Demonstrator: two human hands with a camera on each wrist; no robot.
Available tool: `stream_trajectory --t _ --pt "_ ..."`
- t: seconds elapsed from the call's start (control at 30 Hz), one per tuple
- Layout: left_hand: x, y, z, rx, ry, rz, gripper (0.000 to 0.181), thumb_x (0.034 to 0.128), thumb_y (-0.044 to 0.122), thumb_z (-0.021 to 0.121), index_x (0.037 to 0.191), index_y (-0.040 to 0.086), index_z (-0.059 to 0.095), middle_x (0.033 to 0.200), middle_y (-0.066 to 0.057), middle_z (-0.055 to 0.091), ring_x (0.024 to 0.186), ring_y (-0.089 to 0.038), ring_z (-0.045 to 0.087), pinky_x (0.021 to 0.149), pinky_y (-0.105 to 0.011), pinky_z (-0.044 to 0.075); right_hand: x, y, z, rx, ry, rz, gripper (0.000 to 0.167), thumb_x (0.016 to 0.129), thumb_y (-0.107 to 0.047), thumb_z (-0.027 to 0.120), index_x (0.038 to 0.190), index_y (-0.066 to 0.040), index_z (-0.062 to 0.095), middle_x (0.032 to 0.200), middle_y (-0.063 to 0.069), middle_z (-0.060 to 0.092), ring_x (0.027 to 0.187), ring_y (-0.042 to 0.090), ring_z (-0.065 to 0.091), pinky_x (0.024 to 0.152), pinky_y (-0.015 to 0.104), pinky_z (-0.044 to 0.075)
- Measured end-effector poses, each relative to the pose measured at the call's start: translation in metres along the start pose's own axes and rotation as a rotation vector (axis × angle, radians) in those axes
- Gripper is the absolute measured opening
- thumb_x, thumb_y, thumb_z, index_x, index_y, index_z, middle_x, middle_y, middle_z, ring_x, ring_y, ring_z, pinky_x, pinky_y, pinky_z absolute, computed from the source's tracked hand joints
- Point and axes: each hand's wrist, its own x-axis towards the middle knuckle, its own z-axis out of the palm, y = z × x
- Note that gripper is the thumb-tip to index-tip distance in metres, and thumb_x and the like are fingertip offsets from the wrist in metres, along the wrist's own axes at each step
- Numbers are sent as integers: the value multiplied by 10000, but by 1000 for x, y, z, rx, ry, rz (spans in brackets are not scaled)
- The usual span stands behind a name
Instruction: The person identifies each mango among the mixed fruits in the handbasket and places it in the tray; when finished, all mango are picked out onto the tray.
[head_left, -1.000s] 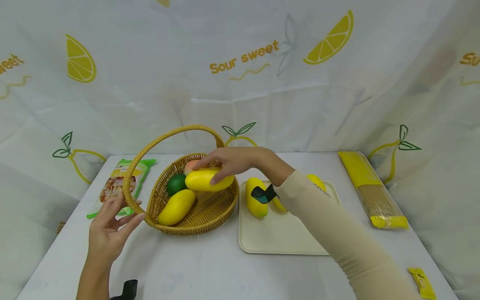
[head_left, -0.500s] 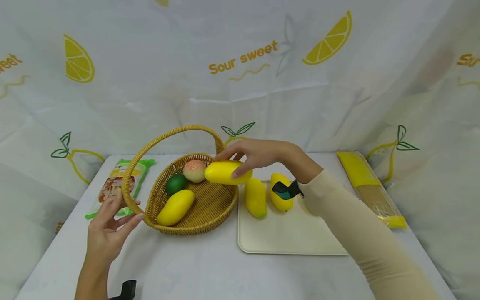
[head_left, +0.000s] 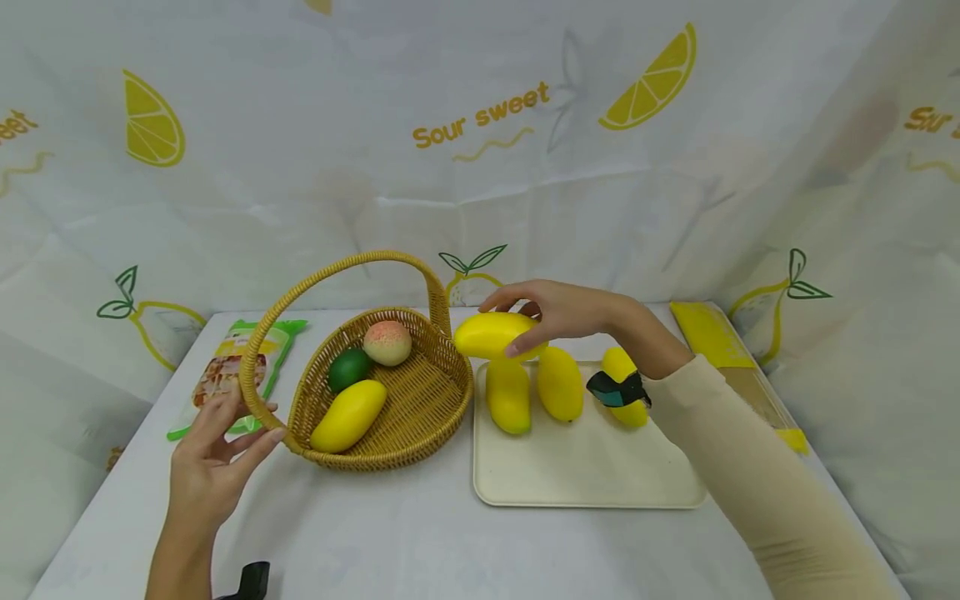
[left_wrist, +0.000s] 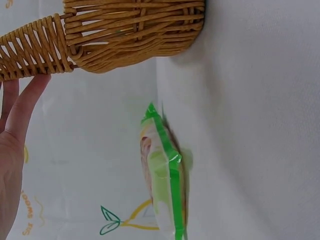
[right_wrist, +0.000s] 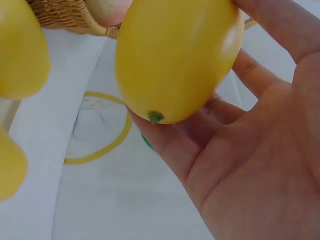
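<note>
My right hand [head_left: 558, 310] grips a yellow mango [head_left: 491, 335] between thumb and fingers, in the air at the seam between basket and tray. The right wrist view shows the green stem spot of this mango [right_wrist: 175, 60]. My left hand [head_left: 213, 467] pinches the base of the handle [head_left: 258, 358] of a wicker basket [head_left: 420, 392]. Inside the basket lie a peach [head_left: 387, 342], a dark green fruit [head_left: 349, 369] and another yellow mango [head_left: 348, 417]. On the beige tray [head_left: 585, 475] rest three mangoes, the leftmost mango [head_left: 508, 398] just below the held one.
A green-edged food packet [head_left: 232, 367] lies behind my left hand, left of the basket. At the far right is a yellow-wrapped noodle packet [head_left: 708, 333], partly behind my right sleeve [head_left: 757, 467]. A printed cloth [head_left: 337, 150] hangs behind the white table [head_left: 390, 533].
My right hand has carried the mango rightward out of the basket to above the tray's left edge, uncovering the peach and tray mangoes. My left hand stays on the handle.
</note>
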Motion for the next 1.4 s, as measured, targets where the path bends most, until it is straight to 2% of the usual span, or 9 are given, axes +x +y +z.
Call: stream_trajectory --t 0.2,0.33,0.43,0.67,0.77,0.9,1.03,1.17,1.4 --pt "-1 -2 0 -56 -3 19 832 746 -280 713 1490 -77 400 1265 76 602 1101 -22 631 869 -134 602 -16 14 0 17 41 34 740 945 -356 702 1592 -322 345 1589 11 450 1333 255 535 1167 490 454" --pt "-1 -4 0 -84 -11 52 822 751 -273 714 1486 -95 394 1268 64 602 1102 -26 634 872 -138 602 -23 21 1 33 66 58 732 938 -347 708 1583 -303 365 1559 9 474 1278 269 553 1106 437 498" --pt "-1 -4 1 -64 -12 46 827 749 -276 714 1489 -84 398 1264 80 601 1095 -20 630 871 -133 600 -28 26 2 42 98 74 723 914 -324 730 1555 -271 402 1517 39 489 1211 284 580 1034 408 540" --pt "0 -1 3 -37 -10 15 833 746 -297 699 1492 -69 405 1260 107 598 1094 -21 626 869 -131 600 -39 40 9 20 145 77 719 906 -339 756 1536 -278 415 1550 19 476 1359 245 491 1182 545 433" --pt "0 -1 3 -29 -14 36 823 757 -285 701 1492 -67 405 1256 114 599 1093 -16 628 868 -128 598 -45 45 15 15 132 81 736 896 -334 771 1540 -265 421 1548 34 488 1335 257 524 1155 530 471" --pt "1 -2 3 -47 -14 63 807 764 -271 705 1487 -79 402 1254 89 603 1088 -24 631 867 -132 599 -53 51 28 8 99 101 727 880 -354 794 1519 -246 464 1494 32 542 1253 263 576 1057 440 544" --pt "2 -1 3 -49 -10 41 810 760 -274 707 1486 -75 409 1259 83 605 1095 -24 633 865 -136 602 -59 54 42 21 77 110 714 861 -355 814 1492 -248 497 1419 8 599 1212 237 566 980 390 544" --pt "2 0 3 -9 -11 44 810 762 -269 710 1488 -66 414 1268 95 603 1104 -13 631 864 -127 599 -63 56 58 51 51 91 687 845 -320 826 1455 -239 522 1420 10 597 1186 229 550 935 387 528" --pt "3 -2 1 -175 -13 99 783 758 -260 720 1460 -134 397 1251 14 618 1103 -54 650 853 -145 608 -65 51 85 43 14 80 648 821 -337 845 1405 -248 577 1359 -21 606 1200 210 547 971 349 515"
